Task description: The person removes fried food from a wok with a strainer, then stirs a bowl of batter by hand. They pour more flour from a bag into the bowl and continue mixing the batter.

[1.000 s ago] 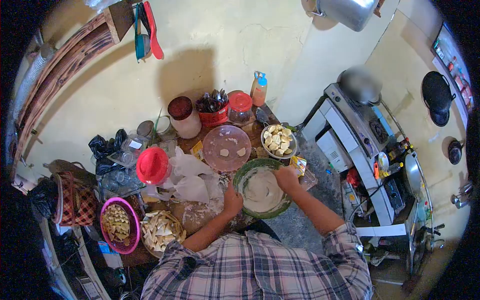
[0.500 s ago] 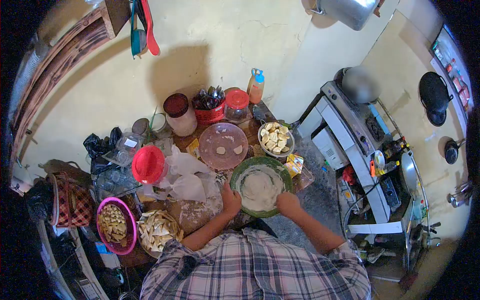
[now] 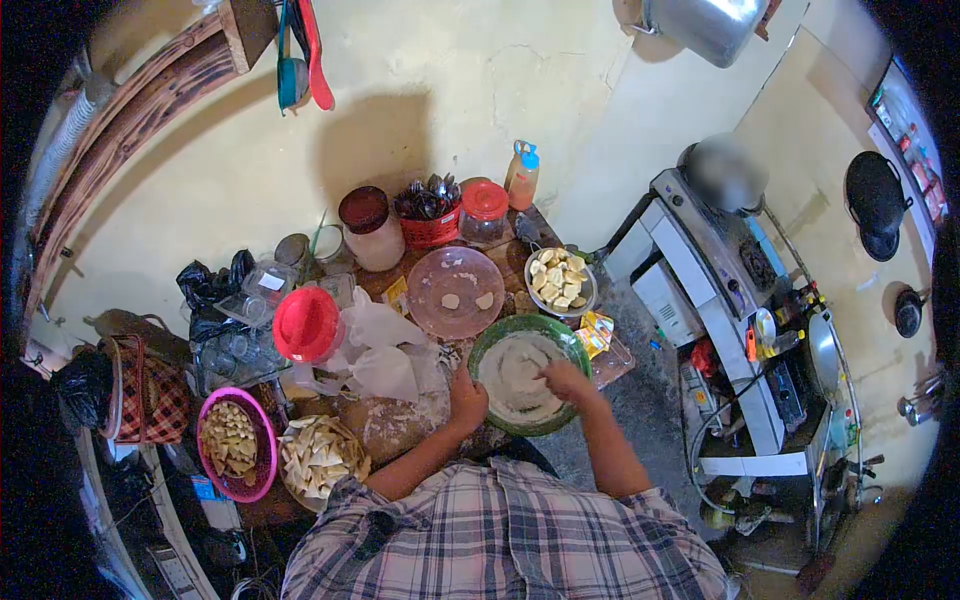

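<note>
A green bowl (image 3: 487, 350) with a pale, floury mixture (image 3: 515, 385) stands at the table's front edge. On its left rim, my left hand (image 3: 467, 400) is closed. My right hand (image 3: 568, 383) is over the right side of the mixture, its fingers drawn together; what they hold, if anything, is hidden. Just behind the bowl sits a pinkish, see-through plate (image 3: 455, 270) with two small pale pieces on it. A smaller bowl of pale yellow chunks (image 3: 558, 278) stands behind the green one.
Left of the bowl are crumpled plastic bags (image 3: 385, 350) and a red-lidded container (image 3: 306, 325). A pink basket (image 3: 268, 470) and a bowl of cut pale pieces (image 3: 315, 458) sit front left. Jars (image 3: 372, 235) line the wall; a stove (image 3: 715, 235) stands right.
My right hand has moved from the bowl's right rim inward over the mixture. My left hand stays at the left rim. The whole view has shifted slightly.
</note>
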`<state>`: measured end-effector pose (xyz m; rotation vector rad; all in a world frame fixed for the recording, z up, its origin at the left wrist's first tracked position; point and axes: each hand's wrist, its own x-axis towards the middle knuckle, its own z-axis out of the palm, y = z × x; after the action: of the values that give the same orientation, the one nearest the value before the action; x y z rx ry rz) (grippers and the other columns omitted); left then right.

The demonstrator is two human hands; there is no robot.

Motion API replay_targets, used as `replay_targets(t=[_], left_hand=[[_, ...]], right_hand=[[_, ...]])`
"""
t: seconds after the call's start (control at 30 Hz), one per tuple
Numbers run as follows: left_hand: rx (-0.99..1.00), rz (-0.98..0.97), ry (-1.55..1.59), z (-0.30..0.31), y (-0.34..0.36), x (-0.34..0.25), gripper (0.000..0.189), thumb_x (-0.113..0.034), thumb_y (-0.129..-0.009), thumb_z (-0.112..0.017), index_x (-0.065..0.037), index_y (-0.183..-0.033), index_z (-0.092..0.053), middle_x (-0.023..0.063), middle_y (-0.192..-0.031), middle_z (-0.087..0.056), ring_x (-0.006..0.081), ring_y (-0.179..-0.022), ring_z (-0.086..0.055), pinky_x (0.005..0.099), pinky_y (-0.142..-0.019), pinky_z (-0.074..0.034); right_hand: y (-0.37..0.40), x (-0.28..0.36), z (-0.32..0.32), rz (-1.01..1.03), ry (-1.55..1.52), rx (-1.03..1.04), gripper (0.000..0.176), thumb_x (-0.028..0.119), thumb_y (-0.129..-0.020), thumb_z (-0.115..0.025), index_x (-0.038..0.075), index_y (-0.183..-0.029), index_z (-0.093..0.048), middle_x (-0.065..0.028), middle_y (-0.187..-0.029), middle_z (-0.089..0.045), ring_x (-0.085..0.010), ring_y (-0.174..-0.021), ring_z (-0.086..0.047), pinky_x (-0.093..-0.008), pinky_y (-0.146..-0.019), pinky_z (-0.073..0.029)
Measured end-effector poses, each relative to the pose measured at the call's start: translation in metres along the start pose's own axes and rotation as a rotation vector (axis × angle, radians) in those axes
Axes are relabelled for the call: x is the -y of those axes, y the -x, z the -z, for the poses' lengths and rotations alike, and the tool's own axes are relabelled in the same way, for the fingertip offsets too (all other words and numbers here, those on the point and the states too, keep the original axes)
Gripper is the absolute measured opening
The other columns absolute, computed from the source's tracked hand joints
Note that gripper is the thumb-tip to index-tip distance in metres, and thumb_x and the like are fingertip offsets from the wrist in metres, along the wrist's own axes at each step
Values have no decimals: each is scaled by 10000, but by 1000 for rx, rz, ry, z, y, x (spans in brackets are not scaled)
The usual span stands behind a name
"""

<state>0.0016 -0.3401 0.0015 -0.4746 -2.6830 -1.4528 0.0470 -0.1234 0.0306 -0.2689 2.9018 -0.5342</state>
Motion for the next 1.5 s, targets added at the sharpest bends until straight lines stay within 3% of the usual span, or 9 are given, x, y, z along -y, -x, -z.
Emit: replay_targets(t=[0.07, 0.17, 0.4, 0.47, 0.77, 1.13, 1.2, 1.33, 1.5], left_hand=[[64, 51, -4, 5, -3, -7, 584, 10, -673, -441, 43, -1236, -289, 291, -1092, -434, 424, -1018, -411, 438, -894, -330], [147, 151, -16, 2, -3, -4, 584, 0, -682, -453, 44, -1237, -279, 304, -1106, -422, 425, -1031, -410, 435, -889, -338], [139, 131, 35, 2, -7, -1, 567, -32, -703, -458, 66, -1229, -271, 305, -1007, -480, 438, -921, -482, 459, -800, -392], [135, 121, -66, -12, -6, 17, 559, -19, -703, -441, 94, -1219, -260, 311, -936, -506, 444, -843, -513, 474, -730, -415], [185, 96, -35, -2, -7, -1, 572, 9, -691, -418, 114, -1221, -231, 325, -902, -515, 444, -805, -524, 465, -711, -427], [229, 37, -155, -23, -4, 34, 575, -19, -689, -438, 121, -1209, -234, 320, -901, -518, 430, -784, -534, 455, -686, -436], [201, -148, -294, -25, -4, 36, 575, -23, -690, -442, 121, -1208, -237, 320, -894, -519, 430, -777, -535, 456, -678, -437], [341, 300, -48, 12, -15, -19, 599, -14, -682, -447, 120, -1222, -225, 320, -920, -512, 428, -798, -531, 456, -691, -433], [271, 188, 19, 10, -13, -15, 595, -14, -689, -429, 124, -1227, -217, 335, -986, -484, 436, -866, -515, 447, -748, -424]], right_hand=[[12, 9, 31, -950, -918, 22, 171, 139, -697, -501, 51, -722, -645, -149, -703, -587, -309, -685, -577, -410, -614, -456], [12, -26, -20, -243, 204, -168, 186, 154, -705, -494, 35, -667, -632, -137, -639, -563, -314, -628, -567, -408, -594, -456], [6, 66, -25, -84, 44, 74, 225, 199, -699, -491, 25, -698, -634, -144, -709, -596, -316, -664, -581, -418, -619, -462], [22, 51, 5, -90, 213, 502, 225, 196, -677, -504, 15, -710, -634, -158, -755, -609, -321, -705, -594, -419, -647, -469], [-9, 51, 25, -638, 39, -81, 203, 159, -682, -503, 1, -711, -627, -209, -733, -600, -344, -710, -599, -426, -661, -477], [26, 20, 20, -277, 173, 409, 210, 167, -674, -498, 25, -749, -634, -184, -734, -602, -347, -693, -594, -427, -637, -480], [17, 21, 39, -384, 158, 289, 204, 165, -670, -500, 25, -740, -631, -187, -738, -601, -345, -689, -593, -425, -633, -480], [-14, 24, 11, -455, 66, -84, 175, 156, -666, -500, 34, -698, -622, -186, -717, -597, -342, -663, -587, -430, -608, -474], [-2, 51, -22, -78, 79, 117, 173, 170, -680, -505, 37, -671, -614, -169, -670, -589, -341, -639, -581, -438, -578, -461]])
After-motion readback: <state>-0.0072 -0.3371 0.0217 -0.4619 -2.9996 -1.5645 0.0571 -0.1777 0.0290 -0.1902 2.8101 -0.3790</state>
